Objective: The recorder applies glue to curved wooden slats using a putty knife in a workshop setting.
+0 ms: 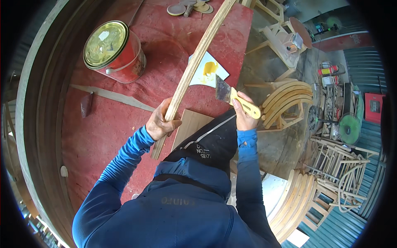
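My left hand [162,120] is wrapped round a long, slightly curved wooden strip [197,56] near its lower end. The strip slants up and away to the top of the view. In my right hand [245,113] is a putty knife [249,108] with a yellow handle; its dark, stained blade points up and to the left, apart from the strip. Beyond the blade, partly behind the strip, lies a white board [218,71] smeared with yellow putty. A small flat wooden board [192,124] lies by my left hand, partly covered by my leg.
A red bucket [131,62] with a gold lid stands on the red-covered surface [111,132] at the left. Sanding discs [176,9] lie at the far edge. Large curved wooden pieces [31,103] rise at the far left. Curved parts [285,99], chair frames [339,169] and a green fan [349,129] are at the right.
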{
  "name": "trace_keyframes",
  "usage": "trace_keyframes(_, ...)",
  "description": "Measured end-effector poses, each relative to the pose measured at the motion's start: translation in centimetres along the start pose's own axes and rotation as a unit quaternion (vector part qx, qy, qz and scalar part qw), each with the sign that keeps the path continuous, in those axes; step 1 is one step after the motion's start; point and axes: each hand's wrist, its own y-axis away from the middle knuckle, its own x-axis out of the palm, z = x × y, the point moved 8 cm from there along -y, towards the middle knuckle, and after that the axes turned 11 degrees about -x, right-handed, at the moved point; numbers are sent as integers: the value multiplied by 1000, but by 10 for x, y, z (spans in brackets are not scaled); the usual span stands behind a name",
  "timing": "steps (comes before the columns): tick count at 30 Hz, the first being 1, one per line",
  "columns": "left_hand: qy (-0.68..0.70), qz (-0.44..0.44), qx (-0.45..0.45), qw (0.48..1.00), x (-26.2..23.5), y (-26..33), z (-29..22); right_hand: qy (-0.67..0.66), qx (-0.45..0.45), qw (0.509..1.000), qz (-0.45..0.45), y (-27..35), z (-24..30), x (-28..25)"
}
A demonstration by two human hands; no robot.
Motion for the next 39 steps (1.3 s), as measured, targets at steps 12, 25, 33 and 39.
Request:
trace_keyframes(12,4,-60,-115,992,-39,11,61,266,-190,930,171,-58,-12,44)
trace_keyframes(25,89,-50,-210,972,-28,19,74,294,-256,868,308,-71,-37,85)
trace_keyframes(33,95,-66,-209,971,-39,22,75,263,-245,862,357,-75,-44,86)
trace_keyframes(39,91,-61,-211,971,-39,26,69,137,-21,937,321,-80,-54,74)
